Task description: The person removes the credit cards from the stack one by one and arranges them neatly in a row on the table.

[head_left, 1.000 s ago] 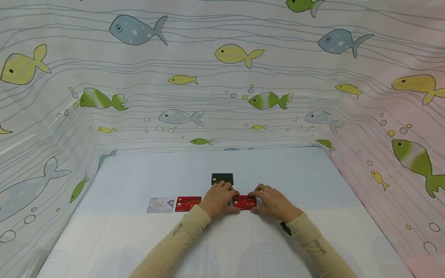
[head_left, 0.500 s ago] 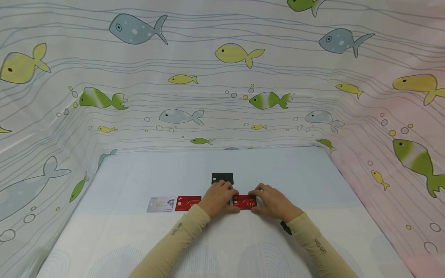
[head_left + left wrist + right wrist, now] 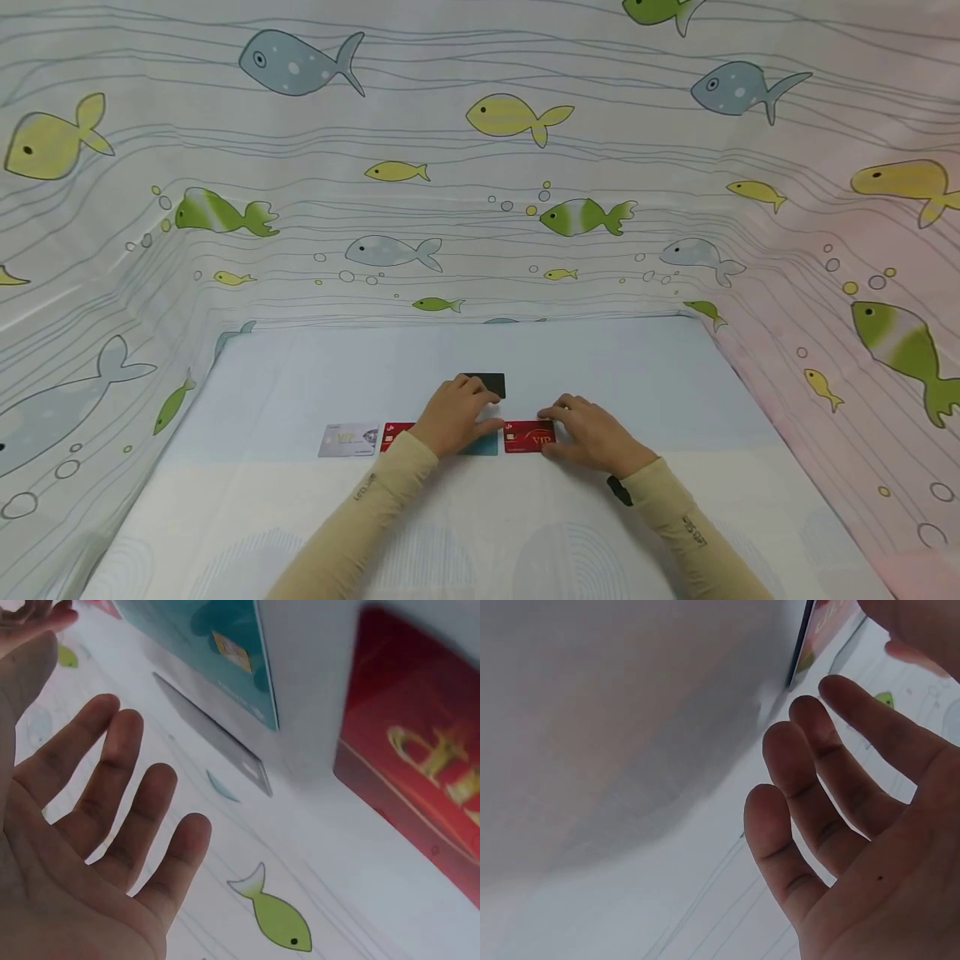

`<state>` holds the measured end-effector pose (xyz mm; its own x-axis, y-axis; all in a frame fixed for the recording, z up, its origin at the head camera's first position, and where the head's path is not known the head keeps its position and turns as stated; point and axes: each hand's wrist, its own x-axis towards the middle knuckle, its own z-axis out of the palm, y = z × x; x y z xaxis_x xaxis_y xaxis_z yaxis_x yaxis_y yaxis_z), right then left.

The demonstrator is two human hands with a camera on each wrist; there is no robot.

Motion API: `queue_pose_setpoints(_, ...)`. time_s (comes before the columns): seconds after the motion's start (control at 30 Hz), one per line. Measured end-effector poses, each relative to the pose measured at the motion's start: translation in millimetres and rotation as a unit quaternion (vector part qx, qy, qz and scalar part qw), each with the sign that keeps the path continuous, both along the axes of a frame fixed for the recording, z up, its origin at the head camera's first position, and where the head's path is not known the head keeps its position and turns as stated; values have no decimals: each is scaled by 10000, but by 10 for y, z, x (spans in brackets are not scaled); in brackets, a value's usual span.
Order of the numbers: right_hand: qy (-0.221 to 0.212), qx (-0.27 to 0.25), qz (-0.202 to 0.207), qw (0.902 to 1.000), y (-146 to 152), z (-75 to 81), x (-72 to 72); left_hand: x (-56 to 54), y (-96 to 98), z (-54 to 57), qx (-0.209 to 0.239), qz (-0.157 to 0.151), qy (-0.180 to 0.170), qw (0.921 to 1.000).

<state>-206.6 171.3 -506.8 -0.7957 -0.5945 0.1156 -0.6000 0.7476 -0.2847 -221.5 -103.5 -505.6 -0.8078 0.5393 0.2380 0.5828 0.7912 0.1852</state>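
Left wrist view: left hand near teal card, fingers slightly bent.

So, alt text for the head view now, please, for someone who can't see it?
A person's left hand partly hides a row, left to right: silver card, red card, teal card, second red card; the right hand is at its right end. A black card lies beyond.

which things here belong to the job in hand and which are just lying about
Likely in the job:
right red card, at the right hand
teal card, partly hidden by the left hand
left red card and silver card, same row
black card, behind the row

Apparently just surroundings:
fish-print cloth
table cover
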Motion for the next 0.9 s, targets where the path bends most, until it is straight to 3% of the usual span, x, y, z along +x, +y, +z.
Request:
queue_pose_setpoints(0.23, 35, -77, -55, 9999, 7, 13, -10, -71, -125, 25, -39, 66, 163, 9998)
queue_pose_setpoints(0.5, 50, 8, -283, 9996, 12, -14, -34, -142, -250, 103, -104, 282, -92, 9995)
queue_pose_setpoints(0.9, 85, -64, -374, 9992, -5, 0, -58, -294, -397, 59, -271, 500, -143, 9983)
